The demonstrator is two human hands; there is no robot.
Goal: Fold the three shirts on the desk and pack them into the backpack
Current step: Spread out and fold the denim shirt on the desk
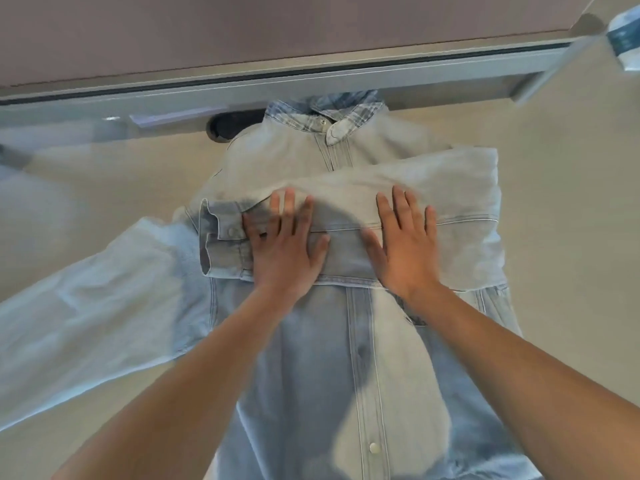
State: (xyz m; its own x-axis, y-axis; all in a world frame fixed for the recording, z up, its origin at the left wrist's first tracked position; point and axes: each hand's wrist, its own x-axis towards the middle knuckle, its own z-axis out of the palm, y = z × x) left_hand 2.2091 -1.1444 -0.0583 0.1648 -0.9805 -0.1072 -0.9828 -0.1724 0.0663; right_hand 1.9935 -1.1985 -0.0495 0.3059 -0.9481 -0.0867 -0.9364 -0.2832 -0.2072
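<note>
A light blue denim shirt [388, 358] lies face up on the beige desk [568, 209], collar at the far side. Its right sleeve [450, 188] is folded across the chest, cuff pointing left. My left hand [282, 244] presses flat on that sleeve near the cuff. My right hand [405, 242] presses flat on the same sleeve further right. The other sleeve [86, 299] stretches out to the left. A plaid garment [349, 100] peeks out under the collar. No backpack is in view.
A grey rail [311, 81] runs along the desk's far edge, with a dark round cable hole [232, 126] left of the collar. A white and blue object [623, 36] sits at the top right corner.
</note>
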